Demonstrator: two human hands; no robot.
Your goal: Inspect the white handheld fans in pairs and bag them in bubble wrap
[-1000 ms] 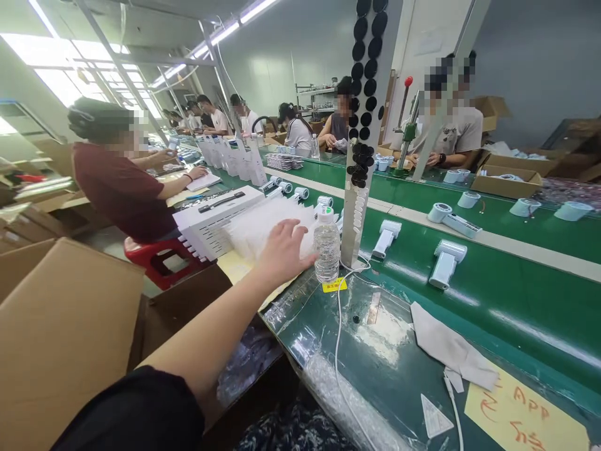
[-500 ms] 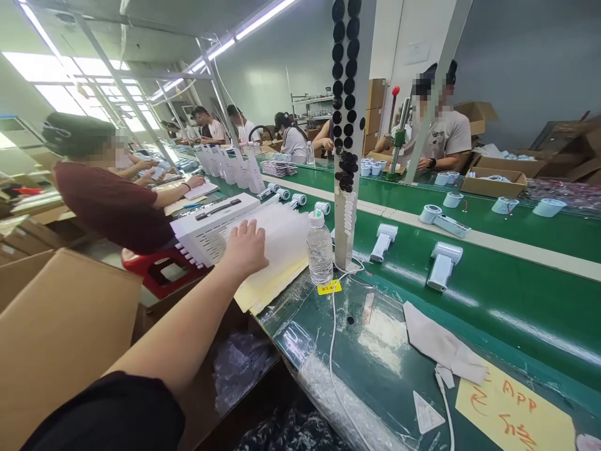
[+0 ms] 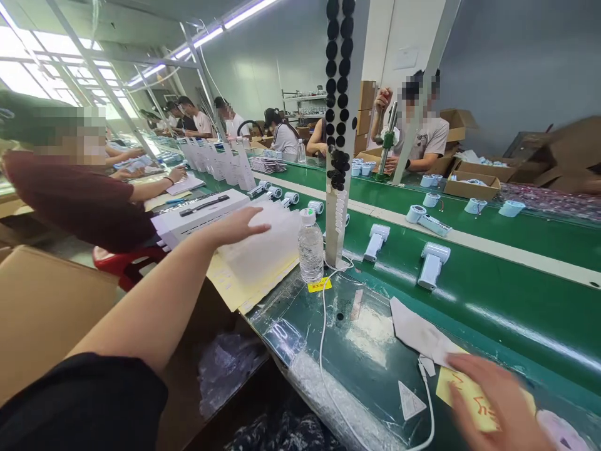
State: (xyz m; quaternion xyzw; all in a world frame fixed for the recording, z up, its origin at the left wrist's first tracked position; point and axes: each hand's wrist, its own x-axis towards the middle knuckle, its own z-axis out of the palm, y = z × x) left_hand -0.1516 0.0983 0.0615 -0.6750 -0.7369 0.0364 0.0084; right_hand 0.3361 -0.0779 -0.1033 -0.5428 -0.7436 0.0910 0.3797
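Observation:
My left hand (image 3: pixel 235 227) reaches out to the left, fingers stretched flat over a stack of white translucent sheets (image 3: pixel 263 250) that lies on yellow paper at the bench edge. My right hand (image 3: pixel 498 407) comes in at the bottom right, blurred, fingers spread above a yellow note (image 3: pixel 462 389) with red writing. It holds nothing. A clear water bottle (image 3: pixel 310 245) stands right of the stack. A white cloth (image 3: pixel 417 332) lies on the green bench, and a white cable (image 3: pixel 328 351) runs past it.
White handheld devices (image 3: pixel 431 265) lie on the green conveyor (image 3: pixel 516 300). A metal post with black discs (image 3: pixel 338 125) rises behind the bottle. A white box with a handle (image 3: pixel 201 213) sits left of the stack. A person in a dark red top (image 3: pixel 70 194) sits left; others work across the belt. A cardboard box (image 3: pixel 42 307) stands lower left.
My left hand slid left across the sheet stack and flattened out. My right hand has come into view at the bottom right. The view has turned slightly to the right.

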